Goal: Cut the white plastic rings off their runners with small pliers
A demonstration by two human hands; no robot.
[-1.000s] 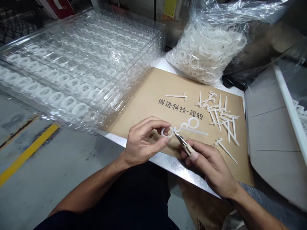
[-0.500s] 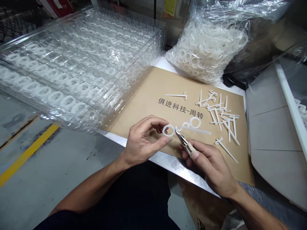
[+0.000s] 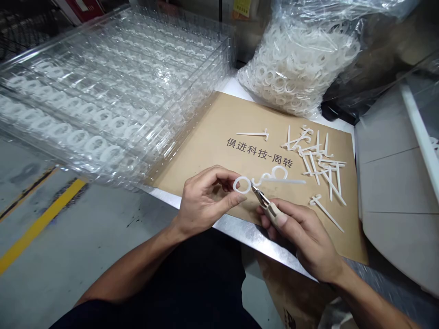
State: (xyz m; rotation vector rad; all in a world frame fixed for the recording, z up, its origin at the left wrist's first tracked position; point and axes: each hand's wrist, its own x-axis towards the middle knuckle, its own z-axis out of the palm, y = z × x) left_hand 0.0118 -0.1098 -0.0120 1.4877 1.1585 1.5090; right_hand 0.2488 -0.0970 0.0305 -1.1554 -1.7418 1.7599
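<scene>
We're right on the action at the cardboard sheet [image 3: 329, 242], and the left hand [image 3: 206, 201] has a white plastic ring [image 3: 242, 185] pinched between thumb and fingers, just above the sheet's near edge! The right hand [image 3: 302, 237] is clamped around tan-handled nippers [image 3: 272, 212], their narrow jaws just beside the ring, though we can't tell whether they touch it. The two hands stay apart, linked only by that small gap at the tool's tip. How's the tally looking? Beyond the sheet's left edge, stacked clear plastic trays [image 3: 219, 59] already show long rows of white rings, while a clear plastic bag [image 3: 298, 64] beyond its far edge bulges with plenty of rings and stems yet to be dealt with. On the sheet's right side lies a tangle of thin white plastic stems [image 3: 322, 160], and another ring with a long stem [image 3: 279, 172] sits just beyond the nippers. The sheet itself rests on a steel table [image 3: 254, 233], with a grey concrete floor [image 3: 41, 224] and its yellow stripe below the sheet's left side, and a grey panel [image 3: 394, 192] beyond its right edge!
</scene>
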